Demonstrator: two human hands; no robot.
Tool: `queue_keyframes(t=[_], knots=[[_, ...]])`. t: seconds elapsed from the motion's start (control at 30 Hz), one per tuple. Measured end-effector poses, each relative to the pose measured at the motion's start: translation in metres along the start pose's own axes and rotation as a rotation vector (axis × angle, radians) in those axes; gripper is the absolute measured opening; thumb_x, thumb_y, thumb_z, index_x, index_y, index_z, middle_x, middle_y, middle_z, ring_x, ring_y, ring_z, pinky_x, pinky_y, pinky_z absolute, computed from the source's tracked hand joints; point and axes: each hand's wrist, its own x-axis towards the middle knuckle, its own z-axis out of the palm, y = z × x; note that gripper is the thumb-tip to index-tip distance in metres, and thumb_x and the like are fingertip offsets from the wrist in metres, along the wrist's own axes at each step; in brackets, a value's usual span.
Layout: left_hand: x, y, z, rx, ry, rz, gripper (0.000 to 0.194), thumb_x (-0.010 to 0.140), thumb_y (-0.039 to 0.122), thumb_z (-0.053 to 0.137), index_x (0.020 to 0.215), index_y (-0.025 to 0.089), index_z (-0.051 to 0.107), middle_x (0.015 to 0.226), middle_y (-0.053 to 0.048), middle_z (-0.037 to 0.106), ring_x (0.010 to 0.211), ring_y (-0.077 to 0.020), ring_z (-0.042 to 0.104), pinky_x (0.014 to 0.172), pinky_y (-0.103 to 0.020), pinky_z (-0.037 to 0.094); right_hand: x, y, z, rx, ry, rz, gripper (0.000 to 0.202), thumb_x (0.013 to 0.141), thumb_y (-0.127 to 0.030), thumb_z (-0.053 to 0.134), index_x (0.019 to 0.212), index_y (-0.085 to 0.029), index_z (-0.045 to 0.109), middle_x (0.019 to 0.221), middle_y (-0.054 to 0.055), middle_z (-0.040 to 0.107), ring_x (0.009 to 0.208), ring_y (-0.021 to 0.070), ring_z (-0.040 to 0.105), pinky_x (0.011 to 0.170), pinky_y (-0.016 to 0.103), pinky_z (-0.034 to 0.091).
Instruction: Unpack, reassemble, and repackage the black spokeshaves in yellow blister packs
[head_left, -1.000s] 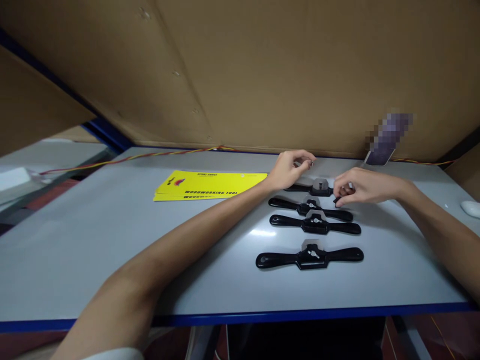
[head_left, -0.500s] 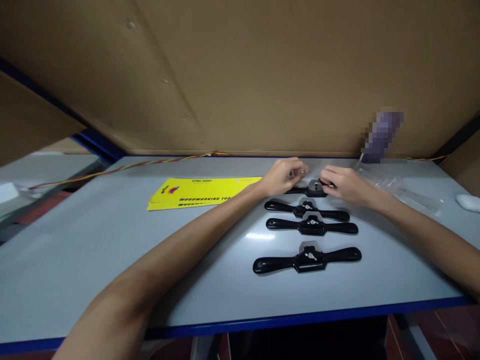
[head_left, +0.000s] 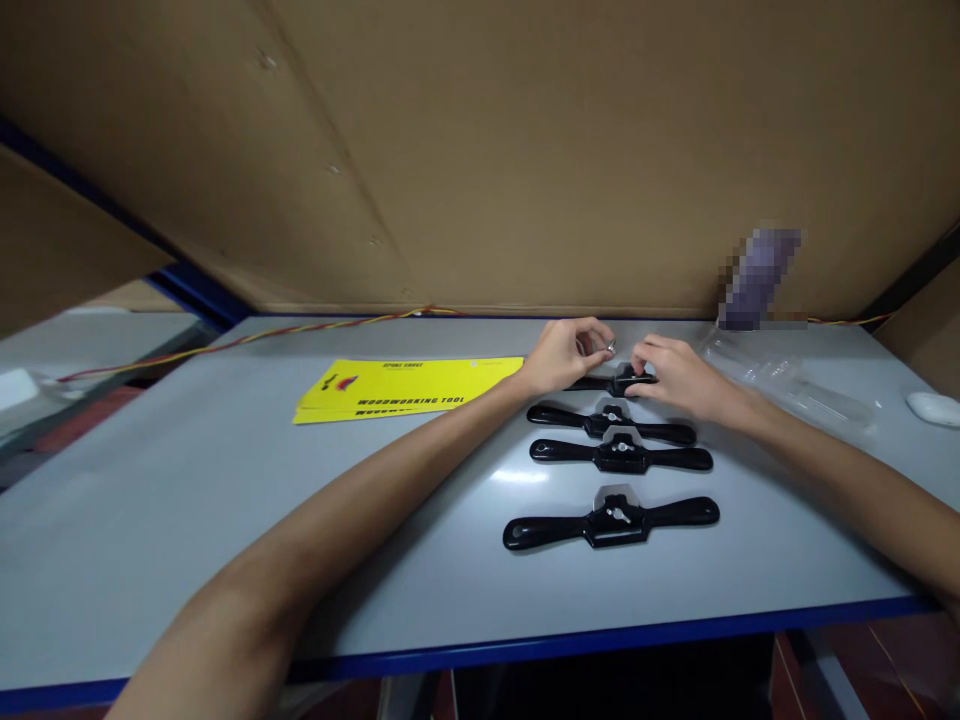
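Pinching narrowly, the left-hand grip [head_left: 559,357] holds a small shiny metal piece [head_left: 611,347]. The right-hand grip [head_left: 686,375] is narrow too, closed on a dark part [head_left: 643,379] over the middle of the farthest spokeshave [head_left: 622,384]; whether that part is loose or attached, I cannot tell. The metal piece looks light, rigid and easily dropped, best taken by its edges between thumb and fingertip. The spokeshave should feel stiff and fairly weighty for its size. Its glossy black handles may be slick, so a hold around one handle, clear of the blade at the centre, seems safest.

Towards 6 o'clock from it lie the second spokeshave [head_left: 610,424], the third [head_left: 621,456] and the nearest one [head_left: 616,528], each with a pale blade plate showing. At 9 o'clock are overlapping yellow woodworking-tool cards [head_left: 405,388], partly behind the left wrist. Clear plastic packaging [head_left: 832,402] sits at 3 o'clock, with a white computer mouse [head_left: 932,408] beyond. At 1 o'clock a purple object, blurred out, leans near the back.

All rest on the smooth grey counter [head_left: 405,570], edged in blue. A brown panel [head_left: 525,170] rises at 12 o'clock, with a red-and-yellow cable [head_left: 300,328] towards 10 o'clock.
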Motion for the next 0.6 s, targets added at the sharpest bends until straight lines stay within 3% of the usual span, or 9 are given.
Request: queue_keyframes(t=[0.17,0.33,0.43,0.6], knots=[[-0.001,0.009,0.003,-0.048,0.004,-0.032,0.019,0.079,0.024,0.076,0.094,0.013,0.072,0.073,-0.001,0.073,0.063,-0.011,0.06,0.065,-0.024,0.049,0.0,-0.001,-0.015,0.069,0.128,0.034,0.022,0.094,-0.036,0.067,0.083,-0.021,0.056,0.089,0.004,0.06,0.078,0.0184,0.055,0.074,0.032,0.04],[-0.005,0.025,0.007,0.001,-0.039,0.08,0.014,0.083,0.026,0.074,0.093,0.015,0.074,0.075,0.0,0.074,0.065,-0.011,0.061,0.067,-0.024,0.048,0.001,0.001,-0.026,0.178,0.22,0.035,0.024,0.093,-0.043,0.064,0.085,-0.02,0.064,0.081,0.002,0.06,0.073,0.0166,0.052,0.071,0.032,0.038],[-0.009,0.032,0.012,0.049,-0.003,0.165,0.013,0.087,0.028,0.072,0.092,0.016,0.073,0.075,0.001,0.072,0.065,-0.0105,0.06,0.066,-0.023,0.046,0.002,-0.001,-0.022,0.252,0.179,0.074,0.026,0.089,-0.045,0.066,0.085,-0.019,0.07,0.085,0.003,0.064,0.071,0.0154,0.052,0.068,0.032,0.038],[-0.013,0.034,0.019,0.134,0.087,0.218,0.018,0.087,0.029,0.073,0.101,0.018,0.069,0.078,0.003,0.07,0.064,-0.0098,0.058,0.065,-0.022,0.044,0.006,-0.006,-0.02,0.522,0.114,0.168,0.027,0.083,-0.044,0.065,0.077,-0.018,0.073,0.069,0.0,0.063,0.064,0.0142,0.049,0.062,0.031,0.037]])
